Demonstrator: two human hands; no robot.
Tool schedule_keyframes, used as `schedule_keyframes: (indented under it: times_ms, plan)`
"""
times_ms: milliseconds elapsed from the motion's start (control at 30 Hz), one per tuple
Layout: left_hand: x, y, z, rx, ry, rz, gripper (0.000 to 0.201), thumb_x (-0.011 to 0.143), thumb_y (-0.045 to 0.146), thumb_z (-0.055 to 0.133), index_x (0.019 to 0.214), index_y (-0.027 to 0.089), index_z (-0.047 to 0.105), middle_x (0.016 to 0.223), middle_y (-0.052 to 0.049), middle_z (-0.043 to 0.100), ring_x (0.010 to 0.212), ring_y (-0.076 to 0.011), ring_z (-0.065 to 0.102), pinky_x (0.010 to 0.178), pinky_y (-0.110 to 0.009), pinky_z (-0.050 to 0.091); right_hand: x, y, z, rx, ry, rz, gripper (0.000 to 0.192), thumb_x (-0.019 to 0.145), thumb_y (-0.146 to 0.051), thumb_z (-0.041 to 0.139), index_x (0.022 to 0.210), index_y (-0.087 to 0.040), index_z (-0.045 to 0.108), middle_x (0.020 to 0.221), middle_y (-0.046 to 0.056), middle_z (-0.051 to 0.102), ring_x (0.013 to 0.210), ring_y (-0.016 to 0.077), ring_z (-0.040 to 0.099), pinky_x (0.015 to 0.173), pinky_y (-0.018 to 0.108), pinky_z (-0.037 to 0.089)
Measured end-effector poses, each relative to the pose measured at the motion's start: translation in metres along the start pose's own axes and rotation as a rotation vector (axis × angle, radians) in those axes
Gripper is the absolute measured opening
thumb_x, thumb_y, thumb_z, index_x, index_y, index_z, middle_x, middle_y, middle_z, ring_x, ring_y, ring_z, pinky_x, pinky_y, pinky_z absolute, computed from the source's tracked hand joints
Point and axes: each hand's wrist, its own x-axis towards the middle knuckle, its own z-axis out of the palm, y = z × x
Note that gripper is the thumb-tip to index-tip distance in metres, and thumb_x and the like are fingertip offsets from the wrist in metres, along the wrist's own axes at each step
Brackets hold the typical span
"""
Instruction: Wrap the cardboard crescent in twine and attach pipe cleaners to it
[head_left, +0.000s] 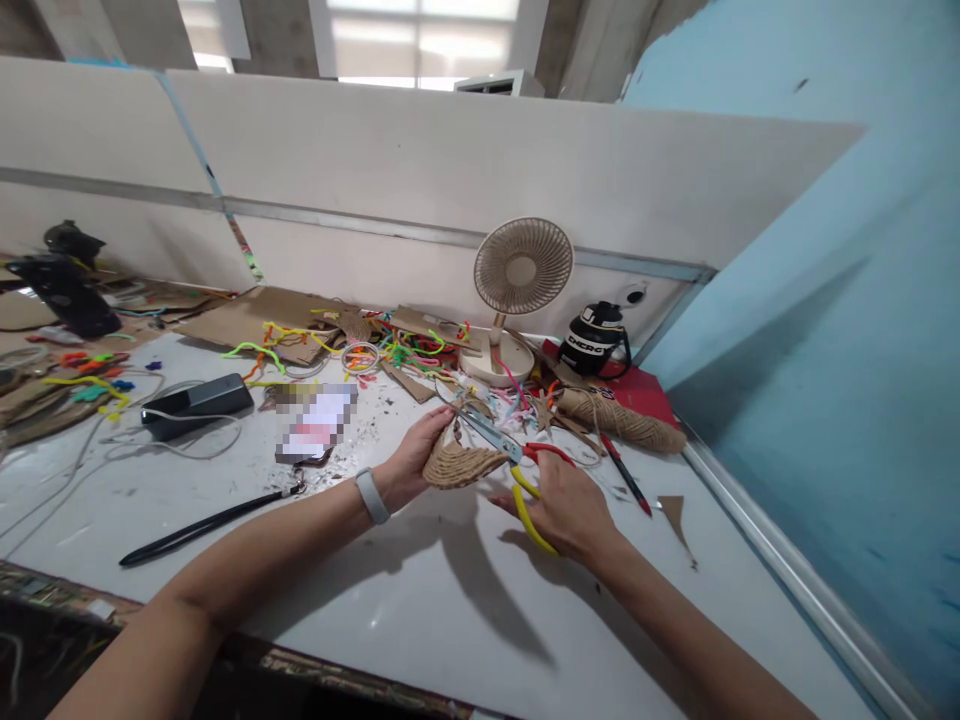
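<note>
Held above the white table, a curved piece of coiled jute twine (463, 468) sits in the grip of my left hand (415, 455), its thumb and fingers closed on the left edge. My right hand (574, 505) is wrapped round the red and yellow handles of a pair of scissors (491, 432). The blades point up and left across the top of the twine piece, near my left fingertips. Whether they touch the twine or a loose end there, I cannot tell.
Behind my hands stand a small beige fan (523, 268) and a black bottle (596, 340). A twine roll (626, 422) and a red marker (626, 475) lie to the right. Leftward are a phone (319, 425), a black power bank (196, 405), cardboard (262, 318) and colourful pipe cleaners (409, 350).
</note>
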Motion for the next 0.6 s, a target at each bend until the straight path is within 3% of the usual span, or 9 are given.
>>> schedule_keyframes:
  times_ms: [433,600]
  plan:
    - [0.008,-0.015,-0.009,0.003,-0.013,0.052,0.015,0.074,0.014,0.071,0.082,0.014,0.058,0.066,0.003,0.063,0.054,-0.0085,0.059,0.063,-0.02,0.052,-0.002,-0.003,-0.001,-0.042,0.004,-0.003,0.064,0.082,-0.068,0.048,0.11,-0.01,0.055,0.107,0.021,0.066,0.099,0.0336,0.063,0.082,0.04,0.045]
    - [0.008,-0.017,-0.01,-0.004,-0.016,0.056,0.016,0.073,0.013,0.071,0.082,0.014,0.058,0.065,0.003,0.062,0.053,-0.0087,0.059,0.061,-0.02,0.052,-0.002,-0.002,0.001,-0.115,0.019,-0.031,0.061,0.083,-0.068,0.046,0.101,-0.011,0.056,0.094,0.019,0.069,0.09,0.0322,0.065,0.08,0.04,0.042]
